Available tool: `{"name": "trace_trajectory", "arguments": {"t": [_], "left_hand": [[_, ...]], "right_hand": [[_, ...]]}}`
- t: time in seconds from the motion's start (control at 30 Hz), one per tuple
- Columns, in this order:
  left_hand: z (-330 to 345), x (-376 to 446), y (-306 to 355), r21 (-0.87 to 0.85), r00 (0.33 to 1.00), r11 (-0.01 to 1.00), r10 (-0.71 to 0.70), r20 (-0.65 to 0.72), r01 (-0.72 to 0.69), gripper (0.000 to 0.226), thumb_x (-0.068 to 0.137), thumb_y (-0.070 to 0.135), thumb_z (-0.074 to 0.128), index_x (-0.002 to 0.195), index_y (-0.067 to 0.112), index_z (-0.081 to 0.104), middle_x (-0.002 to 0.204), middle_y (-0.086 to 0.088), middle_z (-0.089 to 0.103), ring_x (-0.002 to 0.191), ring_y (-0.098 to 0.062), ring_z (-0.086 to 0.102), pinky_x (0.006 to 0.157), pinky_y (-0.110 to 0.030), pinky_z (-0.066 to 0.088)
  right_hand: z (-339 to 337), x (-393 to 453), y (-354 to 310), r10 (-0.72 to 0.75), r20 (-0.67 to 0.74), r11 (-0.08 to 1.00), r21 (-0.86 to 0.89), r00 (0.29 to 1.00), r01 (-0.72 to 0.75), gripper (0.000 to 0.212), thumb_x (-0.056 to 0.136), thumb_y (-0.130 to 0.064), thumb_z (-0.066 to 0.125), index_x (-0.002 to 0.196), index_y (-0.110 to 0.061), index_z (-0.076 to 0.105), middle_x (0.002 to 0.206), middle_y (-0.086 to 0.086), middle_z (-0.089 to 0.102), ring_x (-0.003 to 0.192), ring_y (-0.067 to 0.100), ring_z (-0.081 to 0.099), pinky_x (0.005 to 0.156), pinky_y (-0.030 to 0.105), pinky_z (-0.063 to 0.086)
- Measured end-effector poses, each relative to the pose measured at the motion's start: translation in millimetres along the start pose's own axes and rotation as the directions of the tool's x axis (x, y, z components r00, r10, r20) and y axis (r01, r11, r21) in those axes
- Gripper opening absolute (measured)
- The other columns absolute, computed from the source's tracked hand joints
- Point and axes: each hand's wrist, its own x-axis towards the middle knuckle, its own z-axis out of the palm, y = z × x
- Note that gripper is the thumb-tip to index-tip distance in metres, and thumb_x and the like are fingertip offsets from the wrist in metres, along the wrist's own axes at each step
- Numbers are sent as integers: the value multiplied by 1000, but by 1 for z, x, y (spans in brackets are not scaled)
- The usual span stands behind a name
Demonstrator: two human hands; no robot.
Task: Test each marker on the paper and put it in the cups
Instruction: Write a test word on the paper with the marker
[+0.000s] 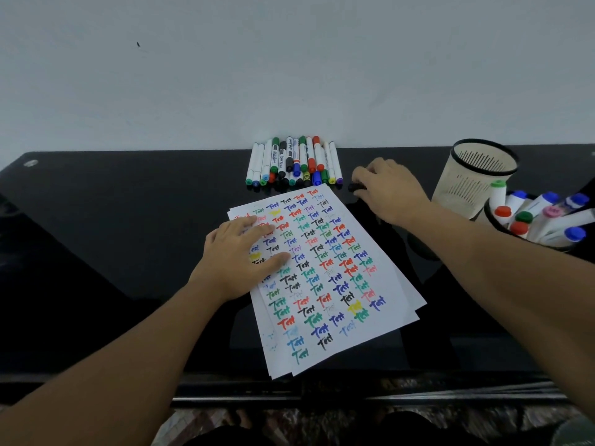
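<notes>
While I am watching the head view, the left hand [240, 252] is lying palm down on the left part of the paper [325, 275], fingers straight and spread, pressing the sheet against the black table [128, 252] and holding nothing. Its forearm is reaching in from the lower left. I am seeing the right hand [391, 188] stretching forward past the paper's far right corner, knuckles up, its fingers curling over a small black object [356, 187] on the table; whether they are actually gripping it I cannot tell. Untested markers [294, 162] are lying in a row beyond the paper by the wall. Further right, a mesh cup [476, 175] is standing beside a second cup [492, 217] holding markers
</notes>
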Motion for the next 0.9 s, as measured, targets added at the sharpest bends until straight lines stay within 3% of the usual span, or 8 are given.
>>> {"name": "trace_trajectory", "arguments": {"t": [0.07,0.13,0.3,0.43,0.57,0.73,0.9], "left_hand": [[1,0,-1,-3,1000,1000,1,-6,-1,86,74,96,32,146,50,43,159,12,31,148,-14,21,121,-45,11],[1,0,-1,-3,1000,1000,7,-12,-7,88,73,96,30,147,49,43,161,11,31,149,-14,21,122,-45,10],[-1,-1,2,-14,1000,1000,11,-14,-11,84,78,89,34,150,46,40,164,8,28,154,-16,12,123,-44,4],[1,-3,1,6,991,998,56,-123,-55,77,84,82,39,149,41,44,157,4,39,149,-19,25,123,-47,13],[3,-8,2,35,940,979,204,-272,-202,67,92,69,48,149,33,48,141,6,53,135,-17,43,117,-44,27],[4,-13,5,113,863,936,352,-362,-334,55,99,50,55,147,24,51,125,2,64,117,-19,54,104,-38,40],[4,-14,2,163,819,896,443,-365,-412,37,102,33,52,132,16,65,117,1,67,108,-19,58,95,-37,44]], "right_hand": [[-2,-3,-8,13,-11,996,84,1000,-12,30,111,-36,43,136,-20,45,107,7,61,87,23,60,74,42,54],[-2,-6,-16,13,4,982,187,1000,-13,30,112,-37,36,136,-20,43,98,3,59,77,20,58,66,41,53],[-6,-12,-39,-27,35,920,391,999,11,37,113,-42,31,132,-19,54,107,1,62,91,16,59,78,39,52],[-15,-27,-56,-142,46,956,265,989,125,37,111,-51,27,131,-31,52,98,-6,64,80,13,61,68,39,56],[-19,-47,-75,-227,75,965,153,971,213,40,108,-60,27,138,-42,46,91,-11,67,68,12,62,56,36,57],[-21,-56,-96,-282,104,944,207,954,257,43,106,-64,33,130,-37,57,91,-8,67,76,15,61,57,33,50],[-22,-58,-119,-300,134,919,305,944,249,41,105,-62,42,125,-31,59,78,-13,50,76,14,55,55,30,37]]}}
